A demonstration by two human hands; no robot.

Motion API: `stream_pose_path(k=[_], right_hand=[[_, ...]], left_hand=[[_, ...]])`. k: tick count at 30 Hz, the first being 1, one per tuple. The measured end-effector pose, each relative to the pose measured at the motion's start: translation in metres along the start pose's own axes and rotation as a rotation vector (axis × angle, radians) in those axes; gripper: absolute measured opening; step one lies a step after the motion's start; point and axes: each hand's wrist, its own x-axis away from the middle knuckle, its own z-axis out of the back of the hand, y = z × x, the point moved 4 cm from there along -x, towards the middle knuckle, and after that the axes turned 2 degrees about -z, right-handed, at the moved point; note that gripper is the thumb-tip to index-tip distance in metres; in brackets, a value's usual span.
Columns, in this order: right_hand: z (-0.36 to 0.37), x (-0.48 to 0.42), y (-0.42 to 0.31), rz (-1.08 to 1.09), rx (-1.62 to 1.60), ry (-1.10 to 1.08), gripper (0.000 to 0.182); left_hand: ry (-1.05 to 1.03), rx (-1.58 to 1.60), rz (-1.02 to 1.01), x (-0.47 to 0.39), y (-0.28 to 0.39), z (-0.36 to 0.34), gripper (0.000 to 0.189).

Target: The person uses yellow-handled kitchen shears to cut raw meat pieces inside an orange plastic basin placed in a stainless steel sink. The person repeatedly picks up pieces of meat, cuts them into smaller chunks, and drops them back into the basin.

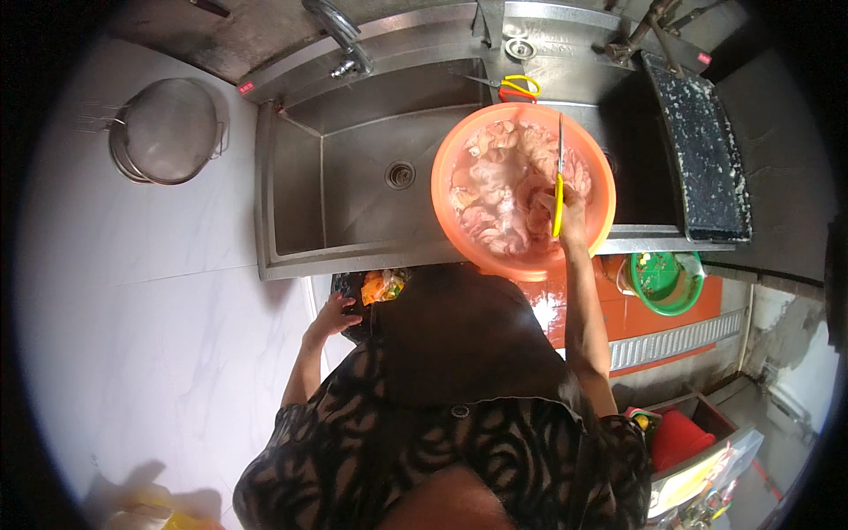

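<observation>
An orange plastic basin (442,192) rests across the divider of the sink, holding pieces of pale pink raw meat (493,175) in cloudy water. My right hand (571,211) reaches into its right side. It grips yellow-handled scissors (559,192), whose blades point away from me. Darker meat (535,197) lies against its fingers; whether they also hold it is unclear. My left hand (336,315) hangs below the sink's front edge, fingers apart and holding nothing. Just beside it is a black plastic bag (346,283) with colourful wrappers (384,286) at its mouth.
Scissors with red and yellow handles (520,88) lie behind the basin. The stainless steel sink (358,165) has a tap (341,30). At right leans a dark tray (699,146); below stands a green bucket (664,291). A lidded metal pot (169,129) sits on the white surface.
</observation>
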Motion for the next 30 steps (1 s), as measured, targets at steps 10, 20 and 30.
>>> stream_pose_path(k=[10,20,30], right_hand=[[-0.054,-0.023,-0.003,0.174,0.511,0.122,0.031],[-0.058,-0.019,0.025,-0.201,-0.471,-0.137,0.018],[-0.044,0.01,-0.012,0.002,-0.312,0.01,0.015]], left_hand=[[0.115,-0.454,0.043,0.008,0.014,0.004,0.011],[0.052,0.682,-0.672,-0.056,0.266,0.063,0.021],[-0.394,1.41,-0.089,-0.218,0.36,-0.078,0.022]])
